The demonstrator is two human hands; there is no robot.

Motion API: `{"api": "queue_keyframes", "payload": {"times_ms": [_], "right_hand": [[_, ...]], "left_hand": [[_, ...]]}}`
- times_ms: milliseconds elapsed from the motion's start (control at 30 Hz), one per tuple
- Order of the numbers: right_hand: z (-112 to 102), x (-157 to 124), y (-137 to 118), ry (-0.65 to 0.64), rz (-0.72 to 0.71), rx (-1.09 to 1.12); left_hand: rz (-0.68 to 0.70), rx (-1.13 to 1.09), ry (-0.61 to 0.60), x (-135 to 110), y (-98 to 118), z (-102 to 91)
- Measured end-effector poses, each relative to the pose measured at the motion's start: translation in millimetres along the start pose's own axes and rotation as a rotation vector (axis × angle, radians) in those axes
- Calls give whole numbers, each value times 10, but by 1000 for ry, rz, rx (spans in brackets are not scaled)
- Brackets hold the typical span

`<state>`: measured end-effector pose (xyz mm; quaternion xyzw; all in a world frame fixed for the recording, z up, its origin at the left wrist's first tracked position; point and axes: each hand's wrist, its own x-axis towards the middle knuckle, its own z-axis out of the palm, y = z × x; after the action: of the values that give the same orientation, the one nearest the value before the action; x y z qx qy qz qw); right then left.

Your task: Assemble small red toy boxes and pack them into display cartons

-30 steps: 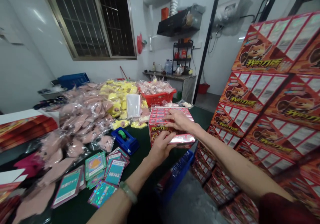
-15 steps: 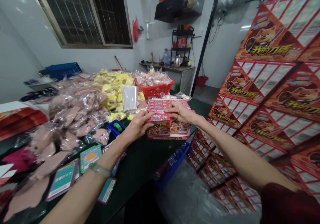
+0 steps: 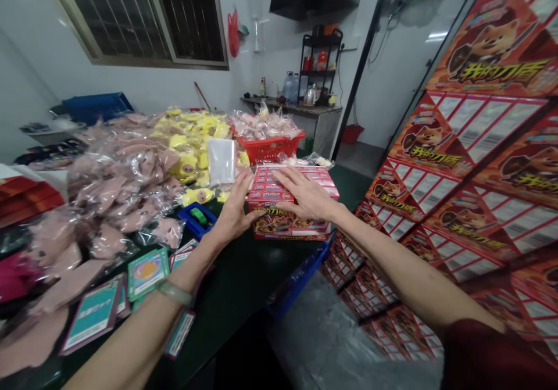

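A stack of red boxes [image 3: 279, 222] with printed labels stands on the dark green table [image 3: 248, 262]. My right hand [image 3: 305, 193] lies flat on its top, fingers spread. My left hand [image 3: 235, 211] has its spread fingers against the stack's left side and holds nothing. Just left of that hand sits a blue tape dispenser [image 3: 197, 219] with a green roll. Behind the stack stands a clear plastic packet [image 3: 221, 161]. A green bangle [image 3: 173, 292] circles my left wrist.
Heaps of bagged pink and yellow plush toys [image 3: 131, 186] and scattered teal cards [image 3: 146, 274] cover the table's left. A red basket [image 3: 268, 149] stands behind. A blue crate [image 3: 300, 279] sits below the table's right edge, beside tall stacks of red cartons [image 3: 471, 198].
The front box has come down from my hands' lift into line with the stack. My left hand has let go and moved left, fingers now spread upward. My right hand has flattened on top.
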<state>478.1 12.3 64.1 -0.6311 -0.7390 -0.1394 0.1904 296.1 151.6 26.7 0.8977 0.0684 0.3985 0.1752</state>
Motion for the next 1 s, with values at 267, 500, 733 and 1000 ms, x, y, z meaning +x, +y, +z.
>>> {"api": "queue_keyframes", "payload": {"times_ms": [267, 500, 733, 1000], "right_hand": [[63, 50, 38, -88, -2, -108], [167, -406, -468, 495, 185, -163], [947, -640, -674, 356, 491, -157], [946, -615, -624, 391, 404, -32]], "left_hand": [[-117, -158, 43, 19, -113, 202], [-94, -122, 45, -27, -147, 195], [-31, -106, 68, 9, -146, 182], [-29, -35, 134, 18, -214, 278]]}}
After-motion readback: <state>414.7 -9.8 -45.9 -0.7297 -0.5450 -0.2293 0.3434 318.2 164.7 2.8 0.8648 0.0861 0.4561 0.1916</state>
